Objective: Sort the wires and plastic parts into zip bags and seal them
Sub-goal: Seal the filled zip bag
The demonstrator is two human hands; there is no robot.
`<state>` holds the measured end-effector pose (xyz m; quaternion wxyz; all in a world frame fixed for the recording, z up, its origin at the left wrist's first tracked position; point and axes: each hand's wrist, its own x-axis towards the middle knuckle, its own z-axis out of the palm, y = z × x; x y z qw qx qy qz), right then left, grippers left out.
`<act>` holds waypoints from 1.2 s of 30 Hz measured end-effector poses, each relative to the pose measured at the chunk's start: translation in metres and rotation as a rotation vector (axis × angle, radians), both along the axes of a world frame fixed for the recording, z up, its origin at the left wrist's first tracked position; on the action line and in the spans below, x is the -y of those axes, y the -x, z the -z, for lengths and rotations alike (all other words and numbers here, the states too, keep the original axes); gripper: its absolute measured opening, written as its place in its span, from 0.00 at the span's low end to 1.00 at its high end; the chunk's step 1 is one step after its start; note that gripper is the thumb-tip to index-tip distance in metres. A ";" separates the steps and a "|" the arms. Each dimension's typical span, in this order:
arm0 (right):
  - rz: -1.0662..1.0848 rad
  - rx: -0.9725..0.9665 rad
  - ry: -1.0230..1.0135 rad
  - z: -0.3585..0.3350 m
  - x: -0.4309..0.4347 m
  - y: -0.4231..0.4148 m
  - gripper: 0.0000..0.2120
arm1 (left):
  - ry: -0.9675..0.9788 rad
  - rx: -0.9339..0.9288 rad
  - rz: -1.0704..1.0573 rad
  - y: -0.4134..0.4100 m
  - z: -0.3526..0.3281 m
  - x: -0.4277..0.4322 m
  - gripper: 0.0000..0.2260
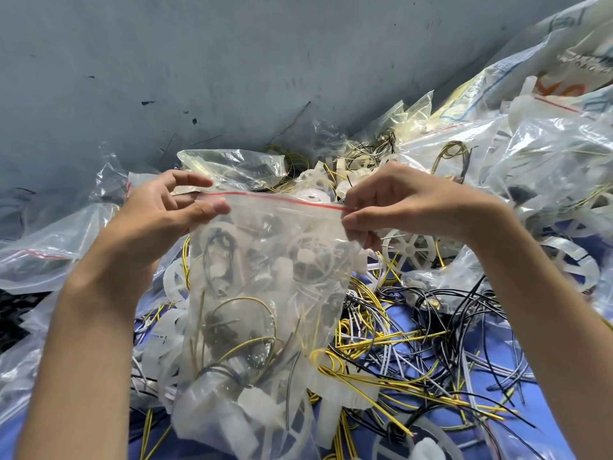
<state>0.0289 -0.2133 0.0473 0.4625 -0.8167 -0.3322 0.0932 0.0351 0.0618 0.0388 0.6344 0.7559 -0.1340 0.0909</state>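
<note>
1. The fingers (pixel 356 221) of our right hand (pixel 408 207) are curled and pinch the top right corner of the zip bag (pixel 265 293), right at the end of its red strip (pixel 275 197).
2. Our left hand (pixel 156 224) holds the top left corner. The thumb lies on the front and the other fingers sit behind it, with the index finger stretched out above the strip.
3. We hold the zip bag up between both hands, over the middle of the tabletop (pixel 464 429). We cannot tell whether its mouth is pressed closed.
4. Inside it we see yellow and black wires and white plastic parts, heaped toward the bottom.
5. Loose wires (pixel 414 343) in yellow, black and white lie tangled on the blue tabletop, under the bag and out toward the near right corner.
6. A white plastic wheel (pixel 411 250) lies just below our right hand, with more white plastic parts (pixel 331 180) behind the bag.
7. Other clear bags are piled along the left edge (pixel 43 247) and toward the far right corner (pixel 547 154).
8. A grey wall (pixel 199 61) rises behind the far edge.
</note>
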 end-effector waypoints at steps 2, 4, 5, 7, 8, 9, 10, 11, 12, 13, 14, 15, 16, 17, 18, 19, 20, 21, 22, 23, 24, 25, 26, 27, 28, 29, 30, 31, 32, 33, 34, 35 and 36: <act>0.007 0.019 0.008 -0.001 -0.002 0.001 0.07 | 0.009 0.008 -0.013 0.000 -0.001 0.000 0.16; 0.014 0.046 0.013 -0.001 -0.004 0.002 0.08 | 0.015 0.007 -0.004 -0.001 -0.002 0.000 0.15; 0.012 0.046 0.000 -0.001 -0.005 0.002 0.08 | 0.016 0.008 0.002 -0.001 -0.002 0.000 0.15; -0.011 0.023 -0.036 -0.002 -0.006 0.003 0.07 | 0.028 0.001 0.012 -0.001 -0.004 0.000 0.16; -0.023 0.012 -0.040 -0.002 -0.007 0.005 0.08 | 0.027 -0.005 0.019 -0.001 -0.003 0.000 0.17; -0.029 0.004 -0.035 -0.003 -0.008 0.006 0.08 | 0.015 -0.013 0.026 -0.001 -0.003 0.000 0.19; -0.025 0.001 -0.029 -0.003 -0.008 0.006 0.09 | 0.007 -0.033 0.033 -0.001 -0.002 0.001 0.22; -0.015 0.004 -0.023 -0.003 -0.008 0.006 0.10 | -0.007 -0.048 0.039 -0.001 -0.001 0.001 0.23; 0.000 0.015 -0.012 -0.003 -0.008 0.006 0.10 | -0.016 -0.060 0.037 0.000 -0.001 0.003 0.22; 0.020 0.035 0.005 -0.003 -0.008 0.006 0.10 | -0.026 -0.064 0.033 0.000 -0.001 0.003 0.22; 0.042 0.063 0.024 -0.003 -0.008 0.006 0.10 | -0.030 -0.062 0.027 0.000 -0.001 0.004 0.22; 0.062 0.094 0.043 -0.003 -0.009 0.006 0.10 | -0.033 -0.053 0.018 0.000 -0.001 0.003 0.21; 0.076 0.123 0.057 -0.004 -0.010 0.006 0.11 | -0.035 -0.042 0.008 0.000 0.000 0.004 0.19; 0.081 0.141 0.064 -0.004 -0.011 0.007 0.11 | -0.034 -0.038 0.007 0.000 0.000 0.003 0.17; 0.077 0.138 0.061 -0.005 -0.011 0.008 0.12 | -0.030 -0.039 0.010 0.000 -0.001 0.004 0.17; 0.064 0.122 0.053 -0.005 -0.012 0.008 0.12 | -0.025 -0.040 0.017 0.001 -0.001 0.005 0.17; 0.047 0.109 0.053 -0.006 -0.013 0.009 0.11 | -0.023 -0.039 0.018 0.001 -0.002 0.005 0.17; 0.034 0.105 0.064 -0.006 -0.014 0.010 0.10 | -0.020 -0.041 0.020 0.001 -0.002 0.006 0.17; 0.031 0.113 0.077 -0.005 -0.015 0.010 0.09 | -0.020 -0.045 0.027 0.001 -0.002 0.006 0.17; 0.036 0.125 0.085 -0.005 -0.016 0.010 0.09 | -0.026 -0.051 0.042 0.002 -0.002 0.007 0.17; 0.045 0.143 0.090 -0.004 -0.016 0.010 0.09 | -0.041 -0.054 0.057 0.003 -0.002 0.009 0.17; 0.053 0.166 0.098 -0.004 -0.017 0.009 0.09 | -0.058 -0.058 0.064 0.004 -0.002 0.012 0.18; 0.058 0.191 0.109 -0.004 -0.018 0.010 0.09 | -0.076 -0.054 0.057 0.004 -0.001 0.014 0.20; 0.062 0.215 0.121 -0.004 -0.019 0.010 0.09 | -0.089 -0.044 0.036 0.005 -0.001 0.015 0.23; 0.065 0.233 0.130 -0.005 -0.019 0.010 0.10 | -0.094 -0.028 0.016 0.005 -0.001 0.017 0.23; 0.068 0.242 0.133 -0.005 -0.019 0.009 0.10 | -0.085 -0.016 0.004 0.006 -0.001 0.018 0.22; 0.071 0.239 0.131 -0.005 -0.019 0.009 0.10 | -0.073 -0.005 0.009 0.006 -0.002 0.019 0.21; 0.074 0.224 0.123 -0.005 -0.019 0.009 0.10 | -0.059 0.000 0.019 0.006 -0.002 0.019 0.20; 0.073 0.203 0.111 -0.005 -0.018 0.009 0.09 | -0.057 0.010 0.027 0.006 -0.003 0.018 0.22; 0.069 0.186 0.098 -0.004 -0.019 0.009 0.09 | -0.062 0.019 0.031 0.007 -0.004 0.017 0.23; 0.065 0.180 0.088 -0.004 -0.019 0.010 0.08 | -0.080 0.040 0.036 0.007 -0.004 0.016 0.23; 0.064 0.184 0.085 -0.004 -0.019 0.010 0.07 | -0.094 0.058 0.036 0.008 -0.005 0.015 0.22; 0.064 0.195 0.087 -0.004 -0.020 0.011 0.07 | -0.114 0.079 0.034 0.009 -0.005 0.015 0.23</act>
